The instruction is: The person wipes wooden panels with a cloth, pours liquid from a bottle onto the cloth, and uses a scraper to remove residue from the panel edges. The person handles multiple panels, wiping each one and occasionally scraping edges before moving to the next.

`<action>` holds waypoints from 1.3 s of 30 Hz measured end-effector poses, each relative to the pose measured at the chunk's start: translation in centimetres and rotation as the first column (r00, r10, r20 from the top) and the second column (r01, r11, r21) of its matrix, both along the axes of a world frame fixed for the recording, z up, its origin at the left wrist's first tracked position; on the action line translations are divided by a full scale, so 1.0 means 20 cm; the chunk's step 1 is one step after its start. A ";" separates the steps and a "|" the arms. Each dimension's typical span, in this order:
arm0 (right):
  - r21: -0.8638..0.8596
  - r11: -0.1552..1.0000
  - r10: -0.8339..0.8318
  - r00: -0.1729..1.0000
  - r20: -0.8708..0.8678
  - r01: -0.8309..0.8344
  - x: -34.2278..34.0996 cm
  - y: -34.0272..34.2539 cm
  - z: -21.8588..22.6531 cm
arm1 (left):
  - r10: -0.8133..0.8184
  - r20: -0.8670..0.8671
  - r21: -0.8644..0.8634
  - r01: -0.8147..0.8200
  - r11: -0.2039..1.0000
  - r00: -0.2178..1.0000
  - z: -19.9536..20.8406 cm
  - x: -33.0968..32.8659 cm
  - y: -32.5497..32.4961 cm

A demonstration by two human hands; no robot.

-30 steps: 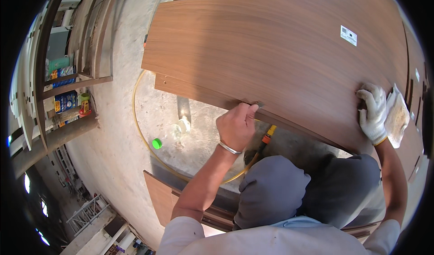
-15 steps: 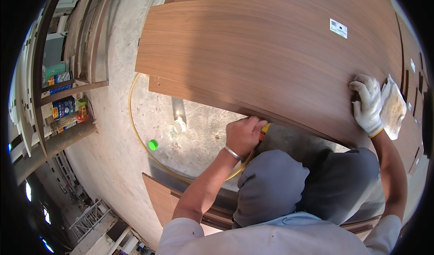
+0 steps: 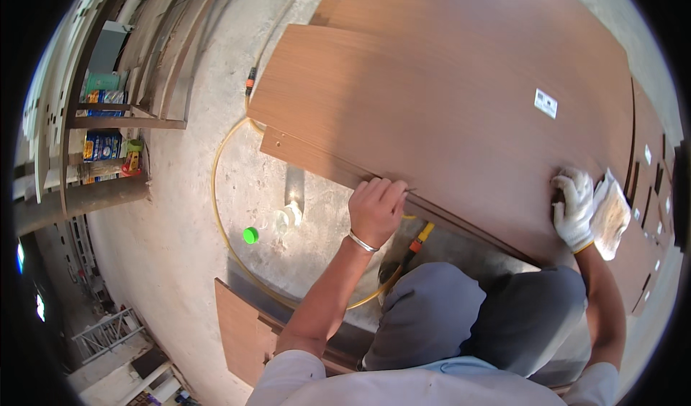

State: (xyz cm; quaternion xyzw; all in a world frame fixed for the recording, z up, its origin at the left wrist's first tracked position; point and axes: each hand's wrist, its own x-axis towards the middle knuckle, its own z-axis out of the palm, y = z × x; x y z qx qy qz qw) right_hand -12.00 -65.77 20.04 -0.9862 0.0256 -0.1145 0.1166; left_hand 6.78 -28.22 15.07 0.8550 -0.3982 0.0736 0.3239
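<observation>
The bare left hand (image 3: 376, 210), with a metal bangle at the wrist, is at the near edge of a large brown wood-grain panel (image 3: 432, 96). Its fingers are pinched together. A thin dark tip shows beside them, but what they hold is too small to name. My right hand (image 3: 574, 208), in a white knit glove, rests on the panel with bent fingers and the thumb apart; I see nothing held in it. Right beside it lies a crumpled white cloth-like piece (image 3: 610, 215) with a brown stain.
A yellow hose (image 3: 217, 190) loops over the concrete floor, its orange-and-black connector (image 3: 417, 244) near my knee. A clear bottle with a green cap (image 3: 250, 235) lies left of my hand. More panels (image 3: 241, 327) lie lower left. A metal rack (image 3: 129, 123) stands at far left.
My left hand has moved from in front of the hose connector to the panel's edge, leaving the connector in plain sight. The whole scene has shifted in view; my gloved hand stays on the panel.
</observation>
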 end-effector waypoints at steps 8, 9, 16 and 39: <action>0.019 1.000 -0.021 0.999 -0.032 0.022 -0.01 0.03 0.07 | -0.127 0.044 -0.035 0.128 0.991 0.991 -0.01 0.12 0.09; -0.058 0.996 -0.062 0.998 0.006 0.063 -0.04 0.02 0.14 | -0.046 -0.026 -0.056 0.044 0.997 0.999 -0.04 0.11 0.12; 0.161 0.782 -0.599 0.798 -0.068 0.601 -0.85 -0.55 -0.12 | 0.684 -0.439 0.507 -0.468 0.724 0.583 -0.50 -0.35 0.72; -0.028 0.869 0.488 0.864 -0.120 -0.495 0.84 0.54 0.02 | 0.420 -0.286 0.256 -0.354 0.900 0.861 0.04 2.02 0.48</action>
